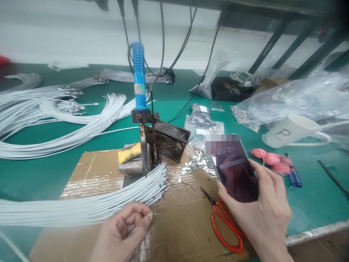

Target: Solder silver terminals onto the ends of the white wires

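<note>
While blurred up top, phone (pixel 236 171) in right hand (pixel 265 203) — left hand (pixel 124 227) pinching something tiny.

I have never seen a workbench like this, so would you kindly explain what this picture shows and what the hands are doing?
This is one view from a camera worn on a person's head, looking down at their own two bare hands over a green bench. The right hand holds a dark smartphone with a lit screen. The left hand pinches a tiny metal piece beside a bundle of thin white wires lying on a brown cardboard sheet. Upright behind it stands a blue-handled soldering iron, next to a small black fan. Also there: red-handled scissors, scattered small metal clips and a white mug on its side.
</note>
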Tool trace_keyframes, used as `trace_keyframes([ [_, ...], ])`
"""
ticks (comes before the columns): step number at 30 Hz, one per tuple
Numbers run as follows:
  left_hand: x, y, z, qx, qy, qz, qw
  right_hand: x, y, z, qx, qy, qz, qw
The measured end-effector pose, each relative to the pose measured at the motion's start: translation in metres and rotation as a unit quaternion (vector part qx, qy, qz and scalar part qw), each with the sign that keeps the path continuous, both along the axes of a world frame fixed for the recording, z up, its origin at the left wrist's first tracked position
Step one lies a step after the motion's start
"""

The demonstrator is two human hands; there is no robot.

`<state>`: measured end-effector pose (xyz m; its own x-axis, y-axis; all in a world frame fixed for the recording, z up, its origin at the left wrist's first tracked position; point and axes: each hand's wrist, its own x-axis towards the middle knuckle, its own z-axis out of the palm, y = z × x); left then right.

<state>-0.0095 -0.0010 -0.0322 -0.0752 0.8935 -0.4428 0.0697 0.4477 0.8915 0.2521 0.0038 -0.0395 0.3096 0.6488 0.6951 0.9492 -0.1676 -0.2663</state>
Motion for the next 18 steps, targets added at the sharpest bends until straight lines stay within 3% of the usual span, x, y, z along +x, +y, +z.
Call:
trace_keyframes([
  [11,0.000,-0.001,-0.003,0.016,0.003,-0.002,1.000,0.008,0.004,0.002,-0.023,0.036,-0.017,0.999],
  [14,-0.001,-0.001,-0.004,0.022,-0.005,-0.005,1.000,0.032,0.028,0.008,-0.072,0.072,-0.049,0.994],
  [18,-0.001,0.000,-0.002,0.020,-0.013,-0.014,1.000,0.072,0.087,0.019,-0.195,0.122,-0.101,0.968],
])
